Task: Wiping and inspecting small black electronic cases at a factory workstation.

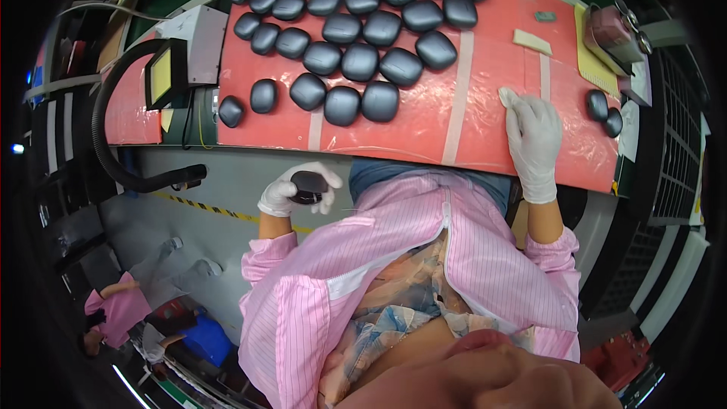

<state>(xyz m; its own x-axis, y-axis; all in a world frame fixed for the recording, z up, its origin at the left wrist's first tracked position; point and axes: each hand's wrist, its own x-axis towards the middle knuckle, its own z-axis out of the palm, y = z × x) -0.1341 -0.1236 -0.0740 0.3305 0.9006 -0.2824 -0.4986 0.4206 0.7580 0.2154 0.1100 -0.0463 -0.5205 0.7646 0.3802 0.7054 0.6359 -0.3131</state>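
In my gloved left hand (277, 194), held in front of the table's near edge, is a small dark rounded case (309, 186), with my fingers curled around it. My right hand (536, 136), also in a white glove, rests on the red table mat (485, 132) and pinches a small white cloth (507, 96). Many glossy dark grey cases (360, 62) of the same rounded shape are spread over the left and middle of the mat. Two more cases (597, 104) lie together near its right edge.
A pale block (532, 42) and a small grey-green piece (544, 16) lie beyond my right hand. A container with bottles (615, 30) stands at the far right, beside a yellow pad (592, 53). At left are a framed lamp (161, 76) and a black flexible hose (102, 117).
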